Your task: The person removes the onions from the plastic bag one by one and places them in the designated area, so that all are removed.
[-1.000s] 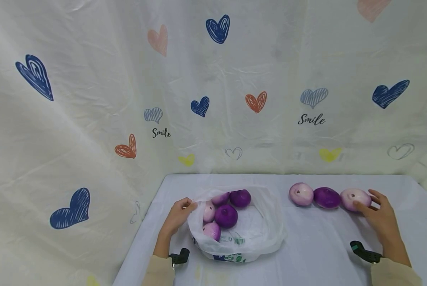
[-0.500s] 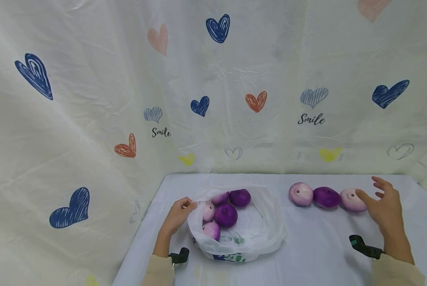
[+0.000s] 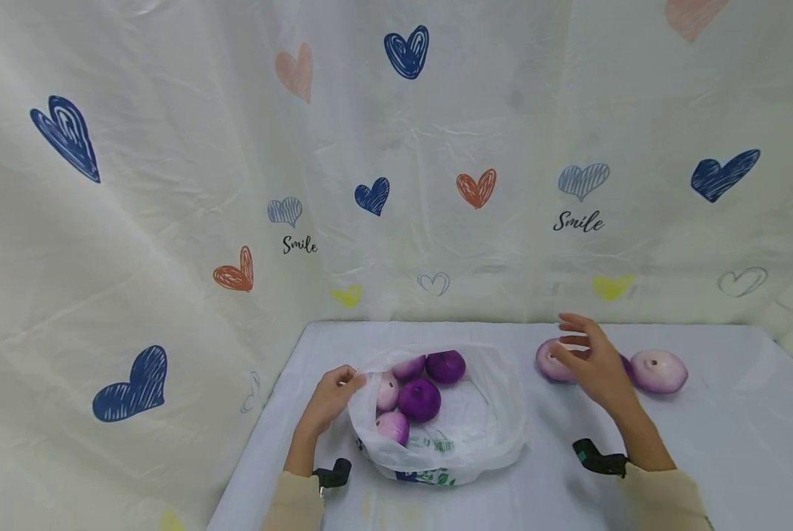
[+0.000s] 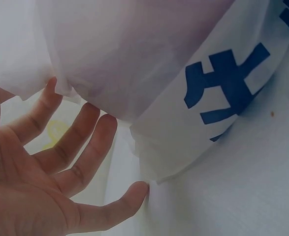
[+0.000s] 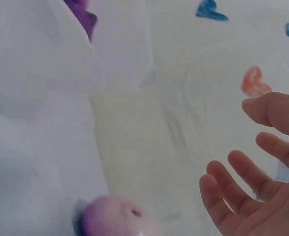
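A white plastic bag [image 3: 505,435] stands with its mouth open on the table, several purple and pale onions [image 3: 419,400] inside. My left hand [image 3: 330,402] pinches the bag's left rim; in the left wrist view its other fingers spread beside the bag wall [image 4: 169,142]. To the right, three onions lie in a row. Over the row's left end, my right hand [image 3: 598,376] hovers with loosely bent fingers and holds nothing. It partly covers a pale onion [image 3: 550,361] and hides most of the dark middle one. The right-hand pale onion [image 3: 660,371] lies in full view.
A white cloth covers the table [image 3: 502,509]. Behind it and to the left hangs a pale sheet [image 3: 396,133] printed with hearts and "Smile". Each wrist wears a dark camera mount.
My right hand has let go of the right-hand pale onion and moved left to the row's other end. That onion lies almost where it was. My left hand stays on the bag.
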The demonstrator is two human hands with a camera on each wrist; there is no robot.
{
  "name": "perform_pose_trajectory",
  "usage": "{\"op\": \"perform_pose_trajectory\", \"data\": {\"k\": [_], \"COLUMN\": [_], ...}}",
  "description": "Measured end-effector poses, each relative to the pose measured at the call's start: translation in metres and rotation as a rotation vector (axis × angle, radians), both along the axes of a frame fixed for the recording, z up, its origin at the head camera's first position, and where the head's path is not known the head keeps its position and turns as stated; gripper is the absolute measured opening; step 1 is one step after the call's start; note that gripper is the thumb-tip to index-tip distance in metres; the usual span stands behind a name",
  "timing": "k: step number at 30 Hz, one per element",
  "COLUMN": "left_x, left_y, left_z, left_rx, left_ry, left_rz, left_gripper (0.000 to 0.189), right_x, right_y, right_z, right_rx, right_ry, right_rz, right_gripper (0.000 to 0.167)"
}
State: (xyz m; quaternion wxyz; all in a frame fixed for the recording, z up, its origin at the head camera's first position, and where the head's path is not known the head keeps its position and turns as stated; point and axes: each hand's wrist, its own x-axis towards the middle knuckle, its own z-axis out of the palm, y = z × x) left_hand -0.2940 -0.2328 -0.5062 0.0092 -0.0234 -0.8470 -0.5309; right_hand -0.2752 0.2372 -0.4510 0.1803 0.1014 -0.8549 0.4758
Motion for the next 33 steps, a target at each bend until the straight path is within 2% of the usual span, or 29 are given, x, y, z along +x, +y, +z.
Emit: {"op": "perform_pose_trajectory", "data": {"k": [4,8,18,21,25,28,33], "left_x": [0.0,-0.001,-0.004,-0.004,-0.003,-0.002,0.0], "left_y": [0.001,0.001,0.005,0.006,0.003,0.001,0.0], "left_z": [0.0,0.0,0.0,0.0,0.0,0.0,0.001], "left_rx": [-0.002,-0.01,-0.009,-0.018,-0.024,-0.015,-0.017], "left_ry": [0.003,0.007,0.001,0.004,0.002,-0.002,-0.002], "left_rz": [-0.009,-0.018,-0.026,-0.031,-0.012,-0.002,0.001], "left_gripper": [0.023,0.024,0.022,0.023,0.022,0.021,0.023], "right_x": [0.002,0.009,0.024,0.025,0.019,0.012,0.004], "right_y": [-0.045,-0.078,-0.127,-0.136,-0.148,-0.159,-0.175], "right_z": [-0.003,-0.009,-0.031,-0.037,-0.043,-0.046,-0.054], "right_rx": [-0.006,-0.014,0.002,-0.007,0.006,0.023,0.008], "right_ry": [0.042,0.048,-0.081,-0.136,-0.204,-0.243,-0.304], "right_rz": [0.129,0.238,0.414,0.434,0.453,0.423,0.325], "right_gripper": [0.055,0.053,0.054,0.057,0.058,0.058,0.056]}}
